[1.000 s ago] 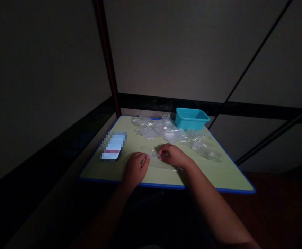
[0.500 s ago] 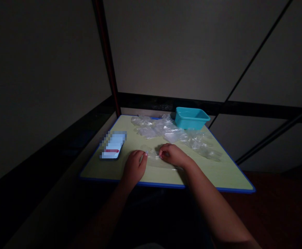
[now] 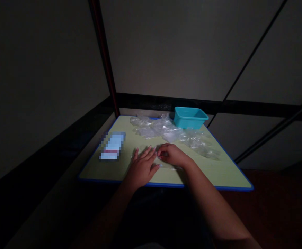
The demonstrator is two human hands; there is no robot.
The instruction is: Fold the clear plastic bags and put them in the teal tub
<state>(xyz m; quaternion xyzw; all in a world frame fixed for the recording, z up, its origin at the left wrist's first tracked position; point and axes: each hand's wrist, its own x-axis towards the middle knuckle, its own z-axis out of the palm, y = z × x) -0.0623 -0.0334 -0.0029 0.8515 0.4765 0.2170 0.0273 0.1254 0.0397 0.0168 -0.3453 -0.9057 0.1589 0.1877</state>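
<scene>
The thin, clear plastic film [image 3: 170, 167] on the blue-edged, pale-green table [image 3: 205, 176] needs light, even pressure from the left hand's [image 3: 139, 170] spread fingers while the right hand's [image 3: 175, 155] closed fingertips pinch it steadily.

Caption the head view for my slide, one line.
Spread left hand and curled right hand over clear plastic film on a pale green, blue-edged table.

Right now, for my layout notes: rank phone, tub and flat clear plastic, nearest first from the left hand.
From the left hand:
1. Flat clear plastic, at its thumb
2. Phone, on its left
3. Tub, at the back right
</scene>
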